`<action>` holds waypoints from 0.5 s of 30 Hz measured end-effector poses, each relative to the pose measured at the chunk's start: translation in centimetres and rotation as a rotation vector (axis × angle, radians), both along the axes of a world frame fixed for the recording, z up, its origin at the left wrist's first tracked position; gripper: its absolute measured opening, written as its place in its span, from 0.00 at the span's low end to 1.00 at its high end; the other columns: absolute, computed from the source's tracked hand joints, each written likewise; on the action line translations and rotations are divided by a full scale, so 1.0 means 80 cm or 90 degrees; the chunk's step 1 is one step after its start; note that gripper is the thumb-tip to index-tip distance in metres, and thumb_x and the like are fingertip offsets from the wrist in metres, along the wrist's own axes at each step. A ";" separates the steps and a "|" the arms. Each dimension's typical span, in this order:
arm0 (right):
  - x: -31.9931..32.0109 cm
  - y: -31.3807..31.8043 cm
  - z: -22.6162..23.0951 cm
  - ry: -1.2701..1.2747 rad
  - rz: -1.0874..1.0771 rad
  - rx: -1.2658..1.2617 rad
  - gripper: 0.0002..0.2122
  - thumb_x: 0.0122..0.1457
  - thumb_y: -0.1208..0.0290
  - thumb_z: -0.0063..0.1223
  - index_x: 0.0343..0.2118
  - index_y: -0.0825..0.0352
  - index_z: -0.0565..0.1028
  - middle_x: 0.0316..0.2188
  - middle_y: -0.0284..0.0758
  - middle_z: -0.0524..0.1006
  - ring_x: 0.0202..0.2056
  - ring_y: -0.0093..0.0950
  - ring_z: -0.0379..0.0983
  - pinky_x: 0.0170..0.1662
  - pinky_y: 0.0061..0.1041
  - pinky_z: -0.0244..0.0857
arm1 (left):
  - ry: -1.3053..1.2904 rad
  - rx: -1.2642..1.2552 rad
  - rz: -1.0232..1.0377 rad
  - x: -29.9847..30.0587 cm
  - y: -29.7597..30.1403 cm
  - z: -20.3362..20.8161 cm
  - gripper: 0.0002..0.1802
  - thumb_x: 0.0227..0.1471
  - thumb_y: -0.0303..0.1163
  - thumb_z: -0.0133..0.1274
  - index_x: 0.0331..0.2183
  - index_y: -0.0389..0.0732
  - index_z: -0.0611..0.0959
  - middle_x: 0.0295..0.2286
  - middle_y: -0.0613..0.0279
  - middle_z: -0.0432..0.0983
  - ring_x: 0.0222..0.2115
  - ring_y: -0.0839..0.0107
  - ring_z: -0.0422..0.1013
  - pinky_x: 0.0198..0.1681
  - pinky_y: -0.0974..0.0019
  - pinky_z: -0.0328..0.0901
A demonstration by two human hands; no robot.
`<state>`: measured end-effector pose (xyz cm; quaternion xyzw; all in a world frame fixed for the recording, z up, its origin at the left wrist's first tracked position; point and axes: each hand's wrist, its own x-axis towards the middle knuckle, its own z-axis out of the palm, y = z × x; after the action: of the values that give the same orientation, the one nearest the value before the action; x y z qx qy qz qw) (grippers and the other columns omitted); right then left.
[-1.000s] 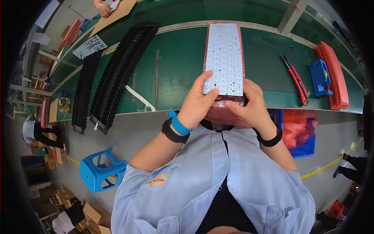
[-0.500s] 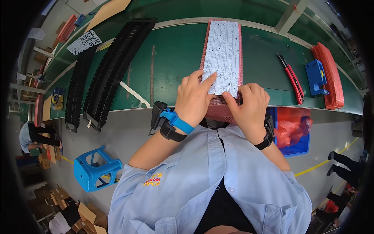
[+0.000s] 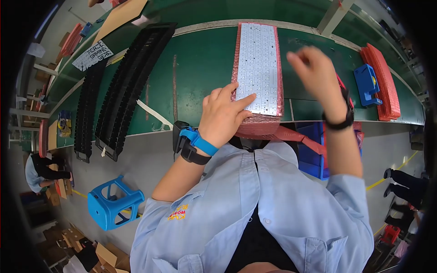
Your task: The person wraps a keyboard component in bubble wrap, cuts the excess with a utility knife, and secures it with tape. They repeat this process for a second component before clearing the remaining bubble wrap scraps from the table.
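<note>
A long white keyboard plate with rows of small squares and dark dots lies on red bubble wrap on the green bench. My left hand rests on the plate's near left corner. Its fingers press on the left edge, with one finger stretched across the surface. Away from the plate, my right hand is raised over the bench to the right. Motion smears its curled fingers, and I cannot make out anything in them. Behind that hand, a red-handled cutter is mostly hidden.
A blue tape dispenser stands beside stacked red bubble wrap sheets at right. Long black slotted racks lie at left. Below the bench are a blue crate with red wrap and a blue stool. Other people stand farther off.
My right hand has left the plate's near right corner and moved up and to the right. My left hand stays on the plate. A strip of red wrap now hangs over the bench edge.
</note>
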<state>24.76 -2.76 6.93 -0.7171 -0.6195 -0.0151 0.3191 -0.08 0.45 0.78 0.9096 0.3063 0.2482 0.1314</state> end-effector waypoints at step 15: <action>0.077 0.210 0.021 0.008 0.038 -0.345 0.23 0.58 0.50 0.48 0.44 0.67 0.75 0.39 0.43 0.77 0.44 0.34 0.72 0.50 0.29 0.62 | -0.067 -0.013 -0.013 0.000 -0.003 -0.007 0.16 0.43 0.35 0.60 0.39 0.59 0.84 0.49 0.57 0.67 0.46 0.58 0.63 0.49 0.58 0.56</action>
<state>30.92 14.02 8.62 -0.7579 -0.6196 0.1654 0.1196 -0.10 0.17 0.25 0.8970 0.2921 0.2910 0.1595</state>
